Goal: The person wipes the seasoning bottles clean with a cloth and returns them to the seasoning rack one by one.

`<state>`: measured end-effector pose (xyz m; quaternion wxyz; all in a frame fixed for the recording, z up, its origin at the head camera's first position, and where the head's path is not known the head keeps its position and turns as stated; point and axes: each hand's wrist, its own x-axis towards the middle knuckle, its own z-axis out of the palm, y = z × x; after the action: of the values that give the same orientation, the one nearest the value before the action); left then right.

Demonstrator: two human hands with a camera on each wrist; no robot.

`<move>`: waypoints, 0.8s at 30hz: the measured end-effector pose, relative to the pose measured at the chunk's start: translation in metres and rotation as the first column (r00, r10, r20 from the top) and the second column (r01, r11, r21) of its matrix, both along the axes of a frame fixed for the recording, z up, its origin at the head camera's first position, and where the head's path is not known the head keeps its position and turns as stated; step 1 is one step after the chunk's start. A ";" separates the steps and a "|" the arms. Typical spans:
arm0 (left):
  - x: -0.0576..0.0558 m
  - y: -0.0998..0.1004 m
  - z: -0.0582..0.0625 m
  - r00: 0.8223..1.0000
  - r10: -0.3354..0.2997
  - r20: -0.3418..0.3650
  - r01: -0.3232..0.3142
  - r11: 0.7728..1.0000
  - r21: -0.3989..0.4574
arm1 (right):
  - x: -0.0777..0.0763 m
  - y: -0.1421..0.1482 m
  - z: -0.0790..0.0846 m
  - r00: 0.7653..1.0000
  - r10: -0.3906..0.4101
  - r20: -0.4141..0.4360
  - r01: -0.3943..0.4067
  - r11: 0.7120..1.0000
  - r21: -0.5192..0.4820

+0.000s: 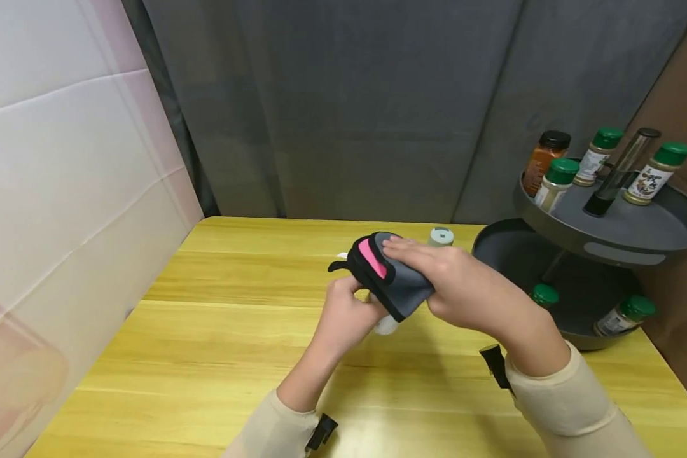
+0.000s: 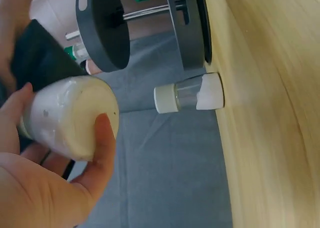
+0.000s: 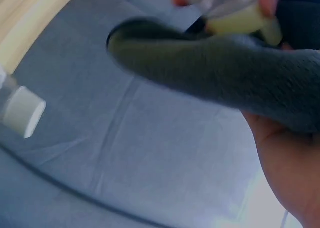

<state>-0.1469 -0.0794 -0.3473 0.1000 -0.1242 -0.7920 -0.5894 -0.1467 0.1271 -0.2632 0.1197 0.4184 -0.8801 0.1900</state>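
Item one, left hand (image 1: 350, 313): fingers and thumb curled round a pale jar (image 2: 65, 120), which I find lifted above the wooden table (image 1: 217, 356), its flat round end turned towards my left wrist camera. Item two, right hand (image 1: 460, 280): it holds a thick grey cloth (image 1: 409, 289), fingers laid long across the top, the thumb hidden from my head view. The cloth, edged in black, with a pink patch and a black loop, covers most of the jar from above; I cannot tell exactly where the two touch. Item three: a glass bottle (image 2: 189, 94), pale lid, white lower part, upright on the table behind the hands. Item four: a dark two-tier rack (image 1: 555, 226), to the right. Upper tier: an orange jar (image 1: 541, 166) with a black lid, plus three green-capped bottles around a central post (image 1: 621, 172). Lower tier: two further green caps visible, one bottle (image 1: 618, 321) leaning near the rim. Item five: cream sleeves (image 1: 567, 397) on both arms. Backdrop: a grey curtain (image 1: 343, 114).
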 end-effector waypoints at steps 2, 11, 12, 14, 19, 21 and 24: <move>0.001 -0.003 0.001 0.998 0.021 0.062 -0.025 0.998 0.057 | -0.002 0.002 0.000 0.999 -0.033 0.025 0.033 0.999 0.008; 0.001 -0.001 0.002 0.999 0.025 0.021 -0.025 0.999 0.028 | -0.002 -0.006 -0.003 1.000 0.025 -0.001 -0.025 0.998 -0.061; 0.001 -0.001 0.002 0.999 0.033 0.028 -0.034 0.998 0.056 | -0.005 -0.007 -0.006 1.000 0.002 0.020 0.000 0.997 -0.083; -0.001 -0.001 0.001 0.997 0.060 0.057 -0.066 0.990 0.124 | -0.010 -0.009 -0.014 0.993 -0.050 0.105 0.066 0.985 -0.161; -0.002 0.005 -0.002 0.996 0.057 0.075 -0.071 0.976 0.204 | 0.000 -0.030 -0.046 0.925 -0.149 0.350 0.310 0.828 -0.467; -0.001 0.009 -0.001 0.995 0.072 0.063 -0.083 0.978 0.194 | 0.008 -0.044 -0.056 0.904 -0.146 0.402 0.369 0.742 -0.560; -0.001 0.013 0.002 0.992 0.111 0.058 -0.121 0.969 0.216 | 0.018 -0.058 -0.067 0.867 -0.130 0.482 0.440 0.656 -0.614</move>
<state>-0.1483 -0.0668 -0.3452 0.1295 -0.0527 -0.7300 -0.6690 -0.1291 0.0688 -0.3307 0.1187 0.1457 -0.7995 0.5705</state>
